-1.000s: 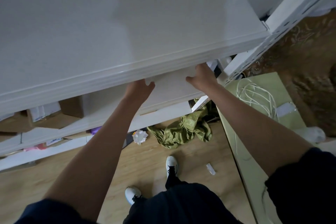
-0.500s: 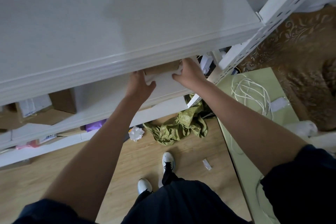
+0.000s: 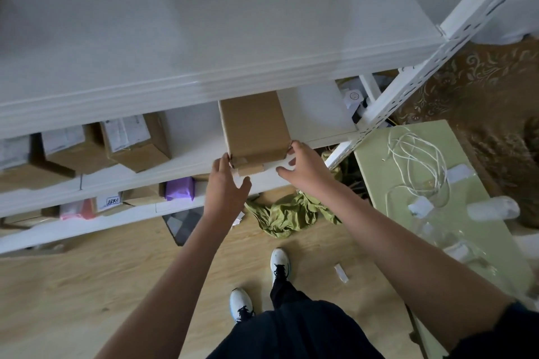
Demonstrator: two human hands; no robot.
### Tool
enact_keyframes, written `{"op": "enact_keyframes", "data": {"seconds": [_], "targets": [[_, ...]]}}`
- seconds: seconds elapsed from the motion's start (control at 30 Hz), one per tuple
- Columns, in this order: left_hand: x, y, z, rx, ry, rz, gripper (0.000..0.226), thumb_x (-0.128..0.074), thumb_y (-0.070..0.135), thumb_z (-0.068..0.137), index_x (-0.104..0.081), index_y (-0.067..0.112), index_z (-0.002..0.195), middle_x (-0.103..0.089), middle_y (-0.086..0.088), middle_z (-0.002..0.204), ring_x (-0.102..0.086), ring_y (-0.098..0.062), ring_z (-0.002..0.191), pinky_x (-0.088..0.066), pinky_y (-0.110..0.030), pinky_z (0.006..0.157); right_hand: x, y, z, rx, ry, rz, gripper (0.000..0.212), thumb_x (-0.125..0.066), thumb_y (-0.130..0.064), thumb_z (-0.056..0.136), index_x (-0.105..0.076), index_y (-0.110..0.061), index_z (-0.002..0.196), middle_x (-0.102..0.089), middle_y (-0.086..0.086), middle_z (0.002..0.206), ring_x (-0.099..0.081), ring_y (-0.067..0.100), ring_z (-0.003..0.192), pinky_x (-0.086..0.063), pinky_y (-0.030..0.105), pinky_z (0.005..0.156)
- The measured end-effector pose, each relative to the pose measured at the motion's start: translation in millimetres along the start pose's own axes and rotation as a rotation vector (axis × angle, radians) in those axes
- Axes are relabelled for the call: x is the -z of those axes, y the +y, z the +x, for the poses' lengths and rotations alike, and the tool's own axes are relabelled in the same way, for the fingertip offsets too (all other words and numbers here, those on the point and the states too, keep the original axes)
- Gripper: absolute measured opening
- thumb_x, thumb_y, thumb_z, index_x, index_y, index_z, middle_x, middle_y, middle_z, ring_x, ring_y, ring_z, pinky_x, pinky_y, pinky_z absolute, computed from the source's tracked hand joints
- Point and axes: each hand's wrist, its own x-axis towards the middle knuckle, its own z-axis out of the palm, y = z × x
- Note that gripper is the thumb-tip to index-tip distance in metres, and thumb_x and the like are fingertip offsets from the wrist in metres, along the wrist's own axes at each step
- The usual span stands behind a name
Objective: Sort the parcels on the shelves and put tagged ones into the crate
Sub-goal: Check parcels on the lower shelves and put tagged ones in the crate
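A plain brown cardboard box (image 3: 253, 125) lies lengthwise on the second white shelf (image 3: 186, 166), its far end hidden under the top shelf (image 3: 204, 38). No tag shows on its upper face. My left hand (image 3: 226, 183) holds its near left corner. My right hand (image 3: 304, 167) holds its near right corner, thumb by the front edge. Left of it on the same shelf stand labelled boxes (image 3: 134, 140). Below lie a purple parcel (image 3: 179, 188) and a pink one (image 3: 75, 208). No crate is in view.
The perforated white shelf upright (image 3: 408, 87) rises at the right. Beside it stands a pale green table (image 3: 472, 230) with white cables (image 3: 417, 160) and a white bottle (image 3: 493, 207). A green cloth (image 3: 288, 213) and a grey mat (image 3: 182, 223) lie on the wooden floor.
The brown box has come forward from under the top shelf, with both hands at its near corners. The view now takes in more of the second shelf.
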Motion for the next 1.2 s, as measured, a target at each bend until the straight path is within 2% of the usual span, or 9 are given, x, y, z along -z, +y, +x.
{"op": "enact_keyframes", "data": {"seconds": [0.1,0.23,0.33,0.5,0.6,0.77,0.83,0.97,1.2], "targets": [[14.0,-10.6,-4.5,0.004,0.046,-0.004,0.061,-0.07,0.02,0.087,-0.044,0.013,0.142,-0.049,-0.005,0.135,-0.055,-0.022,0.115,-0.051,-0.034,0.085,-4.0,-14.3,-0.8,0.039,-0.012,0.0,0.056,-0.073,-0.035,0.088,-0.047,-0.013,0.132,-0.057,0.001,0.124,-0.061,0.015,0.096,-0.045,0.025,0.076],[25.6,-17.5,0.1,-0.033,0.075,0.006,0.05,-0.067,0.024,0.089,-0.05,0.018,0.135,-0.052,-0.001,0.131,-0.057,-0.02,0.111,-0.052,-0.034,0.08,3.3,-26.7,5.8,0.109,0.003,-0.153,0.09,-0.072,-0.036,0.089,-0.015,-0.015,0.157,-0.057,0.006,0.133,-0.065,0.02,0.094,-0.053,0.031,0.072],[26.5,-19.5,7.3,-0.026,0.047,0.041,0.052,-0.068,0.026,0.087,-0.05,0.018,0.135,-0.053,-0.002,0.13,-0.057,-0.023,0.111,-0.054,-0.04,0.083,13.3,-32.1,13.1,0.17,0.037,-0.307,0.091,-0.068,-0.037,0.092,-0.01,-0.014,0.159,-0.048,0.009,0.146,-0.066,0.024,0.093,-0.046,0.03,0.065],[22.0,-14.8,22.5,0.002,-0.024,0.054,0.049,-0.068,0.023,0.084,-0.052,0.016,0.129,-0.053,-0.006,0.126,-0.055,-0.029,0.112,-0.051,-0.043,0.091,32.7,-40.5,28.8,0.194,0.016,-0.505,0.058,-0.064,-0.034,0.093,-0.04,-0.007,0.139,-0.057,0.008,0.115,-0.058,0.022,0.081,-0.039,0.031,0.064],[17.5,-0.7,29.4,-0.067,0.027,0.086,0.057,-0.069,0.02,0.085,-0.047,0.011,0.137,-0.051,-0.01,0.133,-0.052,-0.029,0.118,-0.046,-0.038,0.094,36.2,-33.1,34.6,0.175,0.012,-0.534,0.05,-0.067,-0.033,0.091,-0.046,-0.005,0.127,-0.056,0.007,0.105,-0.051,0.022,0.075,-0.039,0.031,0.063],[6.5,28.6,36.6,-0.181,0.111,0.12,0.063,-0.069,0.017,0.084,-0.042,0.006,0.14,-0.047,-0.011,0.132,-0.053,-0.03,0.112,-0.051,-0.037,0.086,42.8,-9.9,38.0,0.126,0.04,-0.48,0.064,-0.071,-0.034,0.089,-0.04,-0.002,0.136,-0.059,0.01,0.109,-0.063,0.029,0.086,-0.04,0.032,0.064],[2.2,41.9,39.0,-0.247,0.124,0.116,0.068,-0.069,0.017,0.084,-0.038,0.006,0.144,-0.043,-0.011,0.137,-0.052,-0.03,0.114,-0.053,-0.036,0.082,47.5,4.4,39.0,0.096,0.058,-0.439,0.061,-0.071,-0.035,0.089,-0.043,-0.003,0.132,-0.06,0.009,0.109,-0.066,0.03,0.091,-0.041,0.031,0.065],[-3.0,72.0,49.2,-0.376,0.127,0.048,0.068,-0.07,0.017,0.084,-0.042,0.011,0.145,-0.042,-0.008,0.143,-0.048,-0.03,0.125,-0.047,-0.032,0.094,59.0,36.4,41.8,0.006,0.004,-0.401,0.047,-0.071,-0.035,0.088,-0.05,-0.007,0.12,-0.06,0.01,0.108,-0.064,0.033,0.095,-0.04,0.032,0.069],[-11.4,89.5,68.4,-0.356,0.053,-0.036,0.069,-0.074,0.02,0.084,-0.042,0.011,0.145,-0.04,-0.003,0.146,-0.049,-0.024,0.127,-0.048,-0.04,0.103,77.8,66.1,48.8,-0.047,-0.032,-0.286,0.049,-0.069,-0.035,0.088,-0.056,-0.012,0.129,-0.061,0.007,0.114,-0.065,0.03,0.101,-0.051,0.034,0.076]]}}
